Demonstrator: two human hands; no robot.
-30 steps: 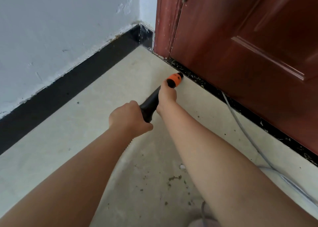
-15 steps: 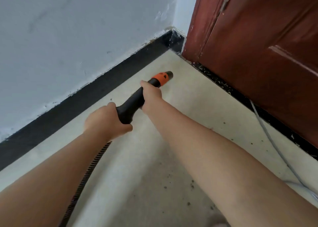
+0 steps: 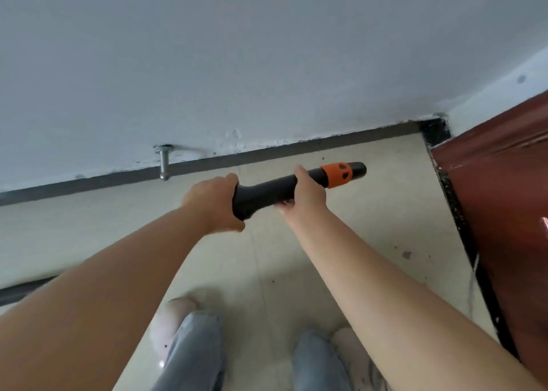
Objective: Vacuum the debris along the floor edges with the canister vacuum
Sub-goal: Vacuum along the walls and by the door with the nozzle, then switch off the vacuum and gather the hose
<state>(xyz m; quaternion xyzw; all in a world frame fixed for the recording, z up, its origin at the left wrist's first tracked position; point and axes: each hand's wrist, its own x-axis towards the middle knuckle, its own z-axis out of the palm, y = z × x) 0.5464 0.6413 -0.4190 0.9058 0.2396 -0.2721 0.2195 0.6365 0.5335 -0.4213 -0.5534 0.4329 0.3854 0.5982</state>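
Off the floor now: you've lifted the nozzle (image 3: 344,175) from the door threshold (image 3: 453,209), left hand (image 3: 214,203) and right hand (image 3: 307,194) both clenched on it — suction idle, edge debris remains.

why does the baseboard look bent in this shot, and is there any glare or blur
Head view: the wide-angle lens bows the black baseboard and wall line; a glare patch sits on the red door at the right edge; forearms and knees near the lens look soft, while the vacuum handle stays fairly sharp.

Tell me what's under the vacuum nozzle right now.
Bare beige floor tile with a few dark specks lies beneath the vacuum nozzle. The right hand hides the floor under its grip.
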